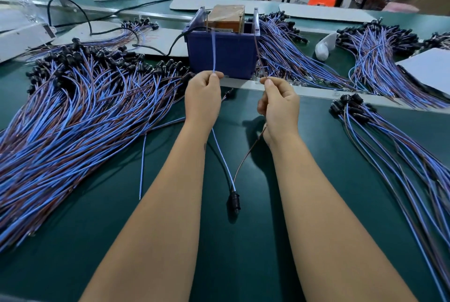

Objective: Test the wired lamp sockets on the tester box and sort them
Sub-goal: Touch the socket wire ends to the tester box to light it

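1. Step in hand: testing one socket. Left hand pinches the blue wire between thumb and fingers; right hand pinches the brown wire the same way. Both hands are held up just in front of the tester box.
2. The socket itself hangs low between the forearms, near or on the table — can't tell if it touches.
3. The wire ends run up towards the top edge of the box; contact points aren't clear from this angle, so probably at or close to the terminals.
4. Untested or sorted stock: big pile on the left, a smaller bundle on the right, more piles behind the box.
5. Next move calls for both bare ends on the contacts at once, a read of the result, then release into the correct pile — keep the two ends apart.
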The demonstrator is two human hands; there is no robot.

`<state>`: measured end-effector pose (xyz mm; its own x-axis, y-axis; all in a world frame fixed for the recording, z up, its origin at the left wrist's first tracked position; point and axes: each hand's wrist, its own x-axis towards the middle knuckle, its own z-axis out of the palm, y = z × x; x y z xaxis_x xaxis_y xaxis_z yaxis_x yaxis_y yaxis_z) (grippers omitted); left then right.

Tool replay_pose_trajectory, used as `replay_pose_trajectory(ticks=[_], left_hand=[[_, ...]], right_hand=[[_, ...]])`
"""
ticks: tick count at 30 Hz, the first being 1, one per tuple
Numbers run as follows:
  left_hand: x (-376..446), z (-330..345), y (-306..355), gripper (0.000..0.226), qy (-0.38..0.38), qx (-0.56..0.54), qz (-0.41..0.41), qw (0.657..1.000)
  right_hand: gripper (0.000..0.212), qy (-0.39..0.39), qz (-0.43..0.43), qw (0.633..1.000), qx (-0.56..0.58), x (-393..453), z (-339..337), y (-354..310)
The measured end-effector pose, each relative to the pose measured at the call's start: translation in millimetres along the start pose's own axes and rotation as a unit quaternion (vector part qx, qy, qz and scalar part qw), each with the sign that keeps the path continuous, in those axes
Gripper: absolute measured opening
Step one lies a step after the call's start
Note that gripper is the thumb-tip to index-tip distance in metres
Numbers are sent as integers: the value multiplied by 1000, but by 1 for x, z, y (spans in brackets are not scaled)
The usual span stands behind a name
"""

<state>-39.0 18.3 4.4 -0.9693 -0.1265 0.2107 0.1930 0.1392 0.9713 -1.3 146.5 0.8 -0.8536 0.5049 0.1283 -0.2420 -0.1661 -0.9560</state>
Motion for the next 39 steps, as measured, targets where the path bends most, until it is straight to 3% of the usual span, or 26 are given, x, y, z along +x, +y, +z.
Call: replay_pose_trajectory(ticks=[5, 10, 13, 15, 19, 23, 25, 27, 30, 32, 35, 39], left_hand=[[-28, 21, 9, 25, -83, -20, -3, 996], [-48, 27, 15, 15, -148, -155, -30, 976], [-53, 21, 16, 13, -154, -147, -20, 977], [-51, 17, 17, 15, -120, -189, -56, 973], [-38, 2, 22, 16, -37, -430, -135, 892], [-32, -10, 21, 20, -7, -538, -128, 833], [-31, -10, 20, 19, -4, -525, -120, 843], [-32, -5, 19, 13, -17, -452, -119, 884], [-41, 6, 18, 14, -84, -289, -113, 947], [-49, 11, 20, 14, -146, -207, -86, 964], [-56, 13, 24, 18, -225, -170, -53, 958], [-61, 11, 26, 21, -310, -211, -35, 927]], right_hand=[[18, -30, -20, 998, -44, -18, -10, -4], [10, -48, -27, 995, -87, -30, -20, -7], [4, -90, -45, 986, -136, -41, -23, -11], [7, -107, -54, 980, -160, -47, -26, -13], [17, -202, 7, 951, -234, -52, -42, -20], [19, -333, 75, 911, -233, -53, -55, -31], [23, -331, 101, 922, -176, -52, -56, -32], [28, -267, 131, 953, -56, -50, -55, -33], [29, -186, 139, 965, 121, -45, -56, -37], [28, -160, 128, 959, 194, -42, -58, -38], [28, -144, 109, 958, 223, -41, -59, -39], [28, -131, 86, 962, 223, -41, -59, -39]])
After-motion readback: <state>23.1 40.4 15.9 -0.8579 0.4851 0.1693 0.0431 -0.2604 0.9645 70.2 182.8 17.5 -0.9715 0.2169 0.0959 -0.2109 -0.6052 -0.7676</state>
